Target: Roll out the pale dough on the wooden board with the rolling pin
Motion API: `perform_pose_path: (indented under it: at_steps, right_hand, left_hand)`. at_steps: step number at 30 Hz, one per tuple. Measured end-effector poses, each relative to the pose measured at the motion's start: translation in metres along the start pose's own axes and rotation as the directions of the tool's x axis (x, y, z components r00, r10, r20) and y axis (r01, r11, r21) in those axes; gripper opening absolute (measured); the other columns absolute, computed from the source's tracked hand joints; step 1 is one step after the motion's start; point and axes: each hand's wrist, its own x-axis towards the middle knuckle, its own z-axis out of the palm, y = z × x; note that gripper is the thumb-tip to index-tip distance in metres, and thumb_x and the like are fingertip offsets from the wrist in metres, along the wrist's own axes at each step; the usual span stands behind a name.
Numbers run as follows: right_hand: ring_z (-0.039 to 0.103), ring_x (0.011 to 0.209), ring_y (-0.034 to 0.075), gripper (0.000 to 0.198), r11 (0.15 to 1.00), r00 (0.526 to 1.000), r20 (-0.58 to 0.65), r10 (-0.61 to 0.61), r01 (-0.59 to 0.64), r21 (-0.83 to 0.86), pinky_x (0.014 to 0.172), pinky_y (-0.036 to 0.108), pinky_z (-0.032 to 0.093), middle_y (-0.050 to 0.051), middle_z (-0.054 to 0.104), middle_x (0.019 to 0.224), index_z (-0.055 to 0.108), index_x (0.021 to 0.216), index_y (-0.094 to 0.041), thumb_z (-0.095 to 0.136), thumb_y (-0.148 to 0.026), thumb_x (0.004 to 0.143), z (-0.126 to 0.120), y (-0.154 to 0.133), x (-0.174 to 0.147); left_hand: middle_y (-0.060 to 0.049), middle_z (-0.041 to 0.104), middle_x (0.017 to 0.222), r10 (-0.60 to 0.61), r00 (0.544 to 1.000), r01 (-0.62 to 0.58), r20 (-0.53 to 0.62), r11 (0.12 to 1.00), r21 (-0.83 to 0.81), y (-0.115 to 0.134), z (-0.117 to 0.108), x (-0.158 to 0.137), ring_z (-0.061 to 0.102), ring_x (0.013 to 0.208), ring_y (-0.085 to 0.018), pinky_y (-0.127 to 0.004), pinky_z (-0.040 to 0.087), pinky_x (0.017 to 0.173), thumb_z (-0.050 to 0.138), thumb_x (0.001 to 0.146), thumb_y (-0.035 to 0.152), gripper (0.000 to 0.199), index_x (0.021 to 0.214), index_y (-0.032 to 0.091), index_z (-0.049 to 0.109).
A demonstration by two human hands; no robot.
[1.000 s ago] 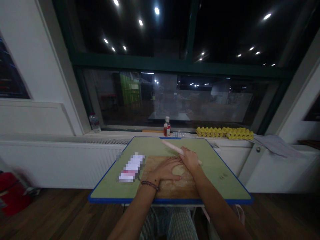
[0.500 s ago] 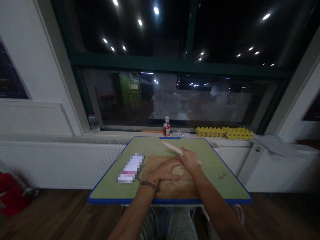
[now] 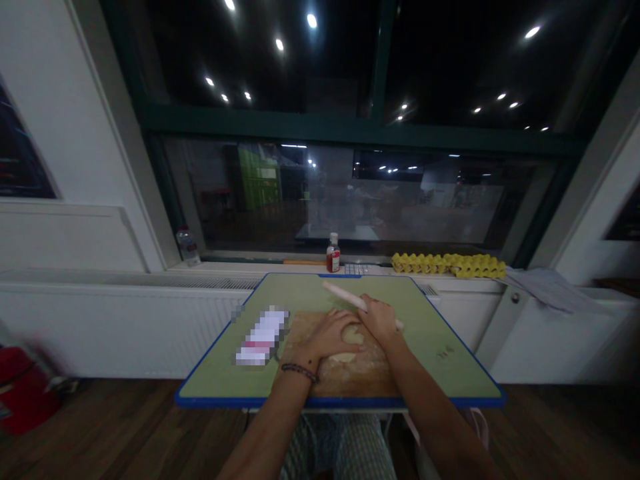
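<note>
My right hand [image 3: 379,319] is closed around a pale wooden rolling pin [image 3: 345,294], which slants up to the left over the far part of the wooden board [image 3: 357,383]. Flattened dough [image 3: 353,335] shows on the board between the curved fingers and thumb of my left hand [image 3: 333,333], and the hand grips it. More of the pale dough shows below the left thumb. Part of the dough lies hidden under the left hand. A beaded bracelet [image 3: 299,371] circles my left wrist.
The board lies on a green table [image 3: 240,383] with a blue rim. A pixelated phone-like screen [image 3: 263,337] lies to its left. On the sill stand a small bottle of reddish liquid [image 3: 333,255], a clear bottle [image 3: 187,247] and yellow egg trays [image 3: 447,265].
The fingers of my left hand have drawn in and bent around the dough, and a dough edge now shows below the thumb. My right hand and the rolling pin have barely moved.
</note>
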Motion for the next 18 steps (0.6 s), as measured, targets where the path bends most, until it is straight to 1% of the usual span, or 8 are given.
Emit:
perform_pose_path:
  at_steps: [1, 3, 6, 9, 11, 14, 16, 18]
  right_hand:
    - [0.070, 0.084, 0.021, 0.021, 1.000, 1.000, -0.001, 0.001, -0.001, 0.000, 0.069, 0.027, 0.044, 0.006, 0.073, 0.093, 0.059, 0.110, -0.024, 0.051, -0.034, 0.093, 0.000, 0.000, 0.000]
    - [0.070, 0.084, 0.021, 0.022, 1.000, 1.000, -0.005, -0.002, 0.002, 0.002, 0.070, 0.027, 0.044, 0.006, 0.073, 0.093, 0.058, 0.112, -0.024, 0.050, -0.035, 0.094, 0.001, 0.001, 0.000]
    - [0.070, 0.083, 0.021, 0.023, 1.000, 1.000, -0.012, -0.004, 0.004, 0.005, 0.069, 0.026, 0.043, 0.006, 0.073, 0.093, 0.057, 0.113, -0.025, 0.048, -0.035, 0.096, 0.001, 0.001, -0.001]
    - [0.070, 0.084, 0.021, 0.022, 1.000, 1.000, -0.005, -0.002, 0.002, 0.016, 0.069, 0.026, 0.043, 0.006, 0.073, 0.093, 0.057, 0.113, -0.024, 0.050, -0.034, 0.095, 0.000, 0.001, -0.001]
    - [0.070, 0.086, 0.020, 0.022, 1.000, 1.000, -0.001, -0.008, 0.008, 0.030, 0.070, 0.025, 0.043, 0.005, 0.073, 0.094, 0.057, 0.113, -0.024, 0.051, -0.033, 0.094, 0.000, 0.001, -0.001]
    - [0.070, 0.086, 0.020, 0.020, 0.999, 1.000, -0.007, -0.009, 0.009, 0.039, 0.070, 0.025, 0.042, 0.005, 0.073, 0.093, 0.057, 0.112, -0.025, 0.050, -0.032, 0.095, 0.000, 0.001, -0.001]
    - [0.070, 0.085, 0.020, 0.021, 1.000, 1.000, -0.003, -0.004, 0.004, 0.029, 0.069, 0.025, 0.042, 0.005, 0.073, 0.093, 0.058, 0.112, -0.024, 0.049, -0.033, 0.095, -0.001, 0.000, -0.002]
    - [0.070, 0.086, 0.020, 0.022, 1.000, 1.000, 0.008, 0.002, -0.002, 0.016, 0.069, 0.025, 0.042, 0.006, 0.073, 0.094, 0.058, 0.112, -0.024, 0.049, -0.034, 0.095, -0.003, 0.000, -0.002]
  left_hand:
    - [-0.001, 0.066, 0.114, 0.023, 0.999, -0.023, 0.024, 1.000, -0.009, -0.002, 0.000, 0.001, 0.059, 0.108, -0.022, -0.038, 0.041, 0.105, 0.082, 0.069, 0.046, 0.047, 0.108, 0.027, 0.066]
    - [-0.003, 0.065, 0.112, 0.026, 0.999, -0.025, 0.045, 1.000, -0.015, -0.006, 0.000, 0.002, 0.058, 0.107, -0.024, -0.040, 0.040, 0.103, 0.079, 0.070, 0.050, 0.047, 0.107, 0.024, 0.066]
    - [-0.006, 0.063, 0.109, -0.070, 0.998, 0.070, 0.005, 0.998, -0.009, -0.011, 0.002, 0.003, 0.059, 0.101, -0.024, -0.036, 0.046, 0.092, 0.076, 0.073, 0.052, 0.042, 0.100, 0.021, 0.067]
    - [-0.005, 0.064, 0.102, -0.175, 0.984, 0.174, -0.041, 0.984, -0.028, -0.013, 0.003, 0.006, 0.061, 0.094, -0.020, -0.030, 0.047, 0.083, 0.073, 0.077, 0.041, 0.026, 0.091, 0.020, 0.066]
    - [-0.003, 0.066, 0.089, -0.262, 0.964, 0.260, -0.049, 0.965, -0.043, -0.012, 0.002, 0.007, 0.062, 0.084, -0.017, -0.026, 0.046, 0.075, 0.066, 0.083, 0.033, 0.014, 0.082, 0.020, 0.064]
    - [0.000, 0.067, 0.073, -0.372, 0.928, 0.371, -0.022, 0.928, -0.026, -0.009, -0.001, 0.008, 0.062, 0.071, -0.015, -0.024, 0.039, 0.062, 0.057, 0.088, 0.031, 0.018, 0.075, 0.020, 0.062]
    - [-0.001, 0.068, 0.073, -0.399, 0.917, 0.399, -0.009, 0.916, 0.037, -0.006, -0.003, 0.008, 0.063, 0.070, -0.015, -0.024, 0.036, 0.060, 0.054, 0.090, 0.034, 0.023, 0.074, 0.021, 0.063]
    - [-0.003, 0.071, 0.077, -0.410, 0.912, 0.407, 0.006, 0.907, 0.105, 0.000, -0.007, 0.008, 0.065, 0.075, -0.017, -0.025, 0.036, 0.062, 0.051, 0.091, 0.038, 0.028, 0.074, 0.021, 0.065]
